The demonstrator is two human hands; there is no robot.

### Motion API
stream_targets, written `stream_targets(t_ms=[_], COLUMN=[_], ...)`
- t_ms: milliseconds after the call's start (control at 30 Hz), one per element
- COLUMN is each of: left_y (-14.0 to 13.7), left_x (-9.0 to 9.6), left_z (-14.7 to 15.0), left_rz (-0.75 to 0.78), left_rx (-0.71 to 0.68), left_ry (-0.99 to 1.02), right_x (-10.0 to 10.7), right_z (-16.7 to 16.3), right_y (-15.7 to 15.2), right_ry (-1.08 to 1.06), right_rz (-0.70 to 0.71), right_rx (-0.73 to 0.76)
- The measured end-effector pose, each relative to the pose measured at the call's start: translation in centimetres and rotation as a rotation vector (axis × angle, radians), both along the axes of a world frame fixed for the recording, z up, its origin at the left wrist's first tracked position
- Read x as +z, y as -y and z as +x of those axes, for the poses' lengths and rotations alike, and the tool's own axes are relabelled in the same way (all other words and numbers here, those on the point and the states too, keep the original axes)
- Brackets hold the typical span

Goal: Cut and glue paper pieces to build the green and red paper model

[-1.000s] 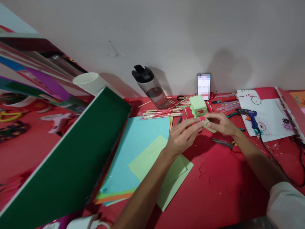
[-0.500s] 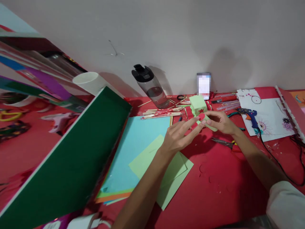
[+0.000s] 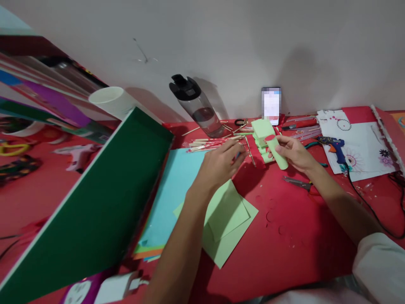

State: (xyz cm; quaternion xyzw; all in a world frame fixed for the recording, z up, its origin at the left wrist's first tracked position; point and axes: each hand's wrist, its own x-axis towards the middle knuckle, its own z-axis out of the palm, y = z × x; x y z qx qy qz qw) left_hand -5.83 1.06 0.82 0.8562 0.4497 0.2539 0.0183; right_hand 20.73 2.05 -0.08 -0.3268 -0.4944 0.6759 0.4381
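Paper assembly, apparently

Left hand (image 3: 223, 164) curls at a small blue object (image 3: 238, 155); cannot tell if grasped. Above the desk (image 3: 300, 253), a red-ended green paper tube (image 3: 280, 159) is pinched by the right hand (image 3: 296, 154); the next move calls for steadiness.

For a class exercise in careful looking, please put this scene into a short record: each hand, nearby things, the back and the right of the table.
Left hand: fingers at a small blue item; grip unclear
Right hand: holding a green tube with a red end
Behind the tube: green box
Table: red
Back: bottle; phone, upright
Right: blue glue gun; pliers, nearer the camera
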Motion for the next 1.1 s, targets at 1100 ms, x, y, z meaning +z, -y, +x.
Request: stream_targets(t_ms=[1100], left_y=[-0.5], left_x=[-0.7], left_z=[0.0], left_rz=[-0.743], left_rx=[-0.141], left_ry=[-0.367], right_x=[4.4], right_z=[1.3], right_y=[1.5], right_ry=[0.882], right_rz=[0.490], right_rx=[0.189])
